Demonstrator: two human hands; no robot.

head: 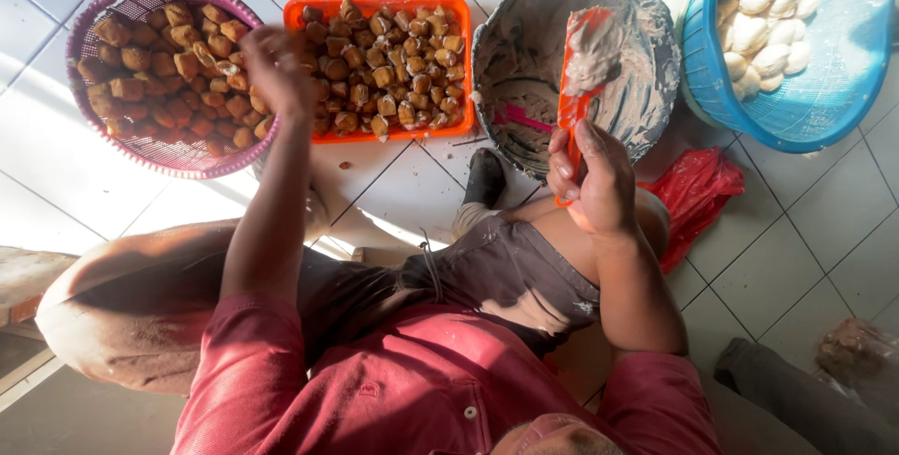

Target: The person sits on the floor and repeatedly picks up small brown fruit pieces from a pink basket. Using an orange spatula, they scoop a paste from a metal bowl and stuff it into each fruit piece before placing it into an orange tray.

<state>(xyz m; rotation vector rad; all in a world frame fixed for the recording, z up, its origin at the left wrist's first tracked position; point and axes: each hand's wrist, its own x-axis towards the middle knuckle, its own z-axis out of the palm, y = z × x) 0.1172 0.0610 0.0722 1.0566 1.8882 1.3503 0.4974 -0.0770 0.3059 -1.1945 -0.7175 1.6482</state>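
Note:
My left hand (273, 66) reaches over the rim of a pink round basket (86, 24) full of brown fried tofu cubes (154, 76), fingers closed among the pieces; what it grips is hidden. My right hand (592, 179) holds an orange flat spatula (573, 90) upright, its blade loaded with pale grey paste. The spatula is over a large bowl (646, 15) smeared inside with the same paste. An orange rectangular tray (375, 135) of tofu cubes sits between basket and bowl.
A blue basket (824, 99) with pale white dumpling-like pieces stands at the top right. A red plastic bag (698, 188) lies by my right knee. White tiled floor (805, 230) surrounds everything. A grey object (796, 399) lies at the lower right.

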